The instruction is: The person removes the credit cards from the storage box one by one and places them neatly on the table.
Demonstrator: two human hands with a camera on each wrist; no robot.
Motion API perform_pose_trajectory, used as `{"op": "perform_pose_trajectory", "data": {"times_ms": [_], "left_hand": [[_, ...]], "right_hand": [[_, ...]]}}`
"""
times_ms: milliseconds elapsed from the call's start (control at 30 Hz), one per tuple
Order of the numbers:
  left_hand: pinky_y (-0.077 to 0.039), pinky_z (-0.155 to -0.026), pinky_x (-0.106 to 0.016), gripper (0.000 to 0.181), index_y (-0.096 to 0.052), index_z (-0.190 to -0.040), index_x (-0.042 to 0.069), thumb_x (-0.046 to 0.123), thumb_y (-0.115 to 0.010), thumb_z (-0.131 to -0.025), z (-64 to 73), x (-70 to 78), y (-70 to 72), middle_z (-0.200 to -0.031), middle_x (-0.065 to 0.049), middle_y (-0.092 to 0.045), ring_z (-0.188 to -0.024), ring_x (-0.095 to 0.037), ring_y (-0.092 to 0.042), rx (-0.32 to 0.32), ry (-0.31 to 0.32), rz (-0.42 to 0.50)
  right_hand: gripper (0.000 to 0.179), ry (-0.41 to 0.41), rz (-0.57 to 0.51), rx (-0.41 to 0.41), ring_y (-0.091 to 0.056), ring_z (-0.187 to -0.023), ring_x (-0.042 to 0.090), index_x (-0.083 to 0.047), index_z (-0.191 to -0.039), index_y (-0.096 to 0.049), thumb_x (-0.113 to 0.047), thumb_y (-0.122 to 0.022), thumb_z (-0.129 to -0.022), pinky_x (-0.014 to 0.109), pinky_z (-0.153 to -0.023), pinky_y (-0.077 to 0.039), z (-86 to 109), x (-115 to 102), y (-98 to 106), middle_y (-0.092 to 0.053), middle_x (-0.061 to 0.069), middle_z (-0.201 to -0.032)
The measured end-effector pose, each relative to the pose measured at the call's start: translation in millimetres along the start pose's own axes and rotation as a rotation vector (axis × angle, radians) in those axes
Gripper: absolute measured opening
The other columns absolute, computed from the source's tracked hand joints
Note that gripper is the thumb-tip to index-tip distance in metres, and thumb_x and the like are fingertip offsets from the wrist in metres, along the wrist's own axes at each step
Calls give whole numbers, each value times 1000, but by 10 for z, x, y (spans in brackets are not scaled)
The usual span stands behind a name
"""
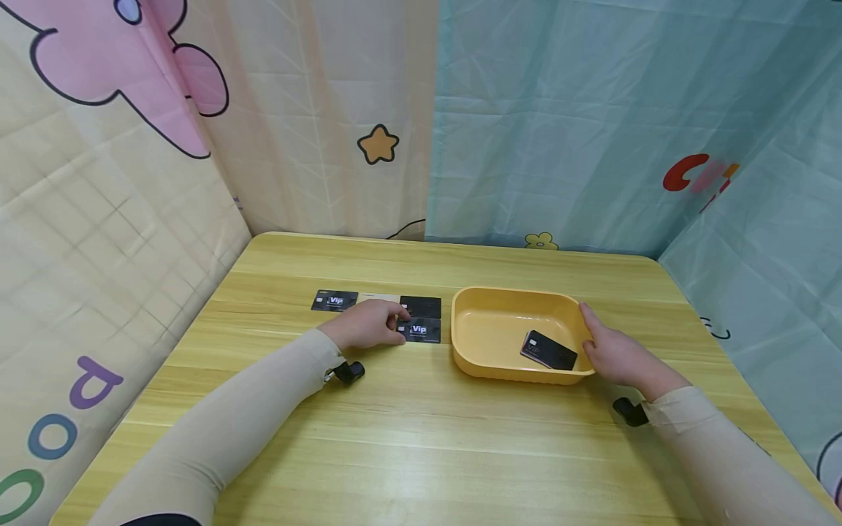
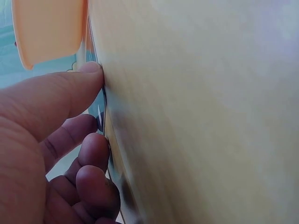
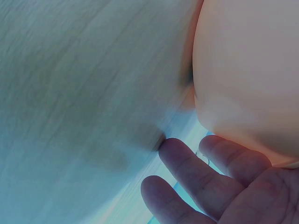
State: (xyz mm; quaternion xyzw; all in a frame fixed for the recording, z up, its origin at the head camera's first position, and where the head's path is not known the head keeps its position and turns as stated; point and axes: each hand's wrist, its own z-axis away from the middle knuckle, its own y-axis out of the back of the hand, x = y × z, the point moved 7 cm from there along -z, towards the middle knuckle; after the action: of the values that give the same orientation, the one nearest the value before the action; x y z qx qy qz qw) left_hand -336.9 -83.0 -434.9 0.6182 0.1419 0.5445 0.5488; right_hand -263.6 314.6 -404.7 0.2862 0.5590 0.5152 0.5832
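A pale cream and a light teal fabric curtain (image 1: pixel 559 131), printed with an orange star, a yellow flower and a pink cartoon shape, hang behind a yellow wood-grain table (image 1: pixel 427 446).

The left hand (image 1: pixel 368 325) has bent fingers, with thumb and index fingertip touching the left end of a flat, dark rectangular card printed "Vip" (image 1: pixel 421 331); whether they pinch it or merely touch it cannot be told. In the left wrist view the thumb tip meets a thin dark edge at the tabletop, the other fingers curling beside it. This card lies on the table, just left of the tray, its far edge against a plain-looking black card (image 1: pixel 424 301). Left of that, partly behind the hand, is a cream card (image 1: pixel 378 296), then another dark "Vip" card (image 1: pixel 334 300) at the row's left end.

The right hand (image 1: pixel 615 354) is relaxed and ungrasping, its index finger extended along the right end of a yellow-orange rounded rectangular tray (image 1: pixel 506 371); the right wrist view shows loosely spread fingers beside the wall. Inside the tray, toward its near right corner, lies a black card lettered "VIP" (image 1: pixel 551 351), tilted.

Both forearms wear beige sleeves (image 1: pixel 256 413), with a small black device (image 1: pixel 349 372) at each wrist.
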Motion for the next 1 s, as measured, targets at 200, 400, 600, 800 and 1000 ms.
{"op": "perform_pose_trajectory", "data": {"times_ms": [200, 400, 600, 800, 1000], "left_hand": [[-43, -75, -33, 47, -68, -137, 18, 35, -79, -95, -10, -13, -4, -89, 2, -62, -77, -15, -54, 0, 2, -3], [-43, -75, -33, 47, -68, -137, 18, 35, -79, -95, -5, -8, -1, -90, 2, -62, -77, -15, -54, 0, 0, 1], [-43, -75, -33, 47, -68, -138, 18, 34, -79, -95, 4, -3, -3, -90, 1, -61, -77, -16, -53, 0, 4, 11], [-43, -74, -33, 47, -67, -138, 18, 34, -79, -95, 19, 4, 6, -89, 1, -61, -76, -15, -53, -2, 1, 14], [-45, -74, -33, 47, -66, -138, 18, 34, -79, -95, 44, 23, 43, -90, 1, -63, -78, -16, -56, 5, -6, 36]], "right_hand": [[74, -5, 3, -6, -48, -57, 20, 8, -164, 3, -11, -41, -109, 37, -62, -42, -3, -1, 3, -59, 11, -75], [74, -10, -10, -9, -43, -53, 18, 7, -164, 4, -12, -40, -109, 35, -57, -39, -7, -8, -5, -55, 8, -70], [73, -7, -14, -3, -42, -52, 17, 7, -165, 4, -13, -39, -109, 35, -56, -39, -4, -15, -4, -53, 7, -67], [74, -10, -6, -2, -43, -52, 17, 8, -164, 3, -12, -40, -108, 35, -56, -39, 0, -6, -4, -53, 7, -67], [74, -3, -1, 1, -43, -51, 17, 8, -164, 4, -12, -40, -108, 35, -56, -39, -6, -3, -2, -53, 7, -65]]}}
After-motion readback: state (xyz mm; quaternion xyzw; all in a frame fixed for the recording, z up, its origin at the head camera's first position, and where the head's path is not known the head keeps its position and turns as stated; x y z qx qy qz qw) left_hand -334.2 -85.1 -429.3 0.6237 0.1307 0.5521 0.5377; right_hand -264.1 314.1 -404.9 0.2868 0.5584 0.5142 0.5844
